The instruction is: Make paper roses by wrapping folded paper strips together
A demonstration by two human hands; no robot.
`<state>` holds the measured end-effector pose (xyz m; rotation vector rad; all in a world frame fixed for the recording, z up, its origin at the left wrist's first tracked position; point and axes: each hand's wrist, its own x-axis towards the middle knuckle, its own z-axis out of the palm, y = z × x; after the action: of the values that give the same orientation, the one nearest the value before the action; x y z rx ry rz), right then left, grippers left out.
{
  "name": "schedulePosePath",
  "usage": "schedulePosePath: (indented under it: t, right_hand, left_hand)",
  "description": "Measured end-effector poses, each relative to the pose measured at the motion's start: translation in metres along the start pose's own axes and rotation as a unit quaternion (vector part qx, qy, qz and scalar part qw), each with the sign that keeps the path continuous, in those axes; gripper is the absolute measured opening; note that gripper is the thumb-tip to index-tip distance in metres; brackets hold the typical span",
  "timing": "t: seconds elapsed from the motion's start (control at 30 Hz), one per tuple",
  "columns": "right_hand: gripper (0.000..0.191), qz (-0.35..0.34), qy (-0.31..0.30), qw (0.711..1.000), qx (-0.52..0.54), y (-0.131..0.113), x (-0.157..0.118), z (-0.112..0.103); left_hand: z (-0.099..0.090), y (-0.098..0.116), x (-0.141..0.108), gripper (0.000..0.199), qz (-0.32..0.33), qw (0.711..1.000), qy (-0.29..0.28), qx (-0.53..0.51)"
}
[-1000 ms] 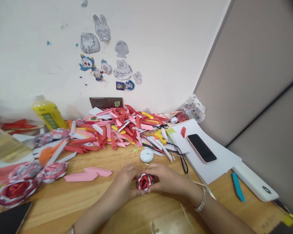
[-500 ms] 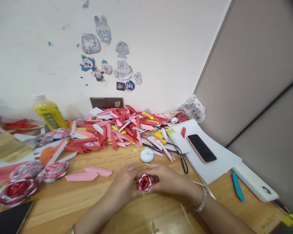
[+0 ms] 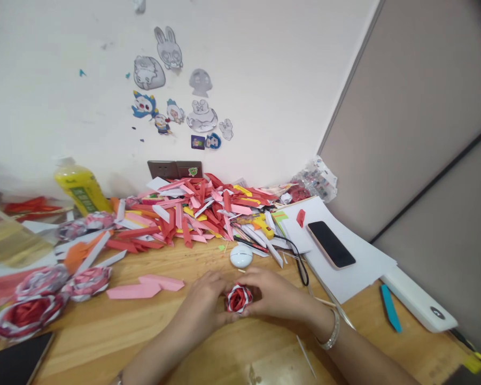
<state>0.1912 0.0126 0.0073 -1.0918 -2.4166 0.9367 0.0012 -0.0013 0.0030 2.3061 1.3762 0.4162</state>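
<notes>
Grip: left hand (image 3: pixel 203 300) and right hand (image 3: pixel 271 292) clamped around red-white rose (image 3: pixel 239 298) | rose's underside hidden

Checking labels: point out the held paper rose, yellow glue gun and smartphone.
Red-and-white paper rose (image 3: pixel 239 298), head view: its red centre.
Yellow glue gun (image 3: pixel 264 225), head view: its yellow body.
Smartphone (image 3: pixel 331 244), head view: middle of its black screen.

Bright, soft, fairly even light; direction hard to tell. Wall (image 3: pixel 272 80) behind the rose (image 3: pixel 239 298) reads pale grey-white. Faint shadow by the bottle (image 3: pixel 82 187), well left of the rose. Dull sheen on the table (image 3: pixel 208 355) just nearer than the rose. Flowers (image 3: pixel 28 315) far left of it look smeared, stretched wide-angle. Black blur darkens the panel's (image 3: pixel 417 107) top corner, far right of the rose.
</notes>
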Motion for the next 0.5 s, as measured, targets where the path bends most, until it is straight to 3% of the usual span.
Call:
schedulePosePath:
  t: [0.33, 0.5]
  right_hand:
    - [0.027, -0.018, -0.001, 1.000, 0.023, 0.0039, 0.0020, 0.0020]
    - [0.031, -0.003, 0.052, 0.999, 0.014, 0.0036, 0.0022, 0.0011]
  left_hand:
    - [0.0013, -0.0002, -0.0006, 0.021, 0.005, 1.000, 0.002, 0.009]
    - [0.0071, -0.0080, 0.0006, 0.025, 0.017, 0.994, 0.062, -0.087]
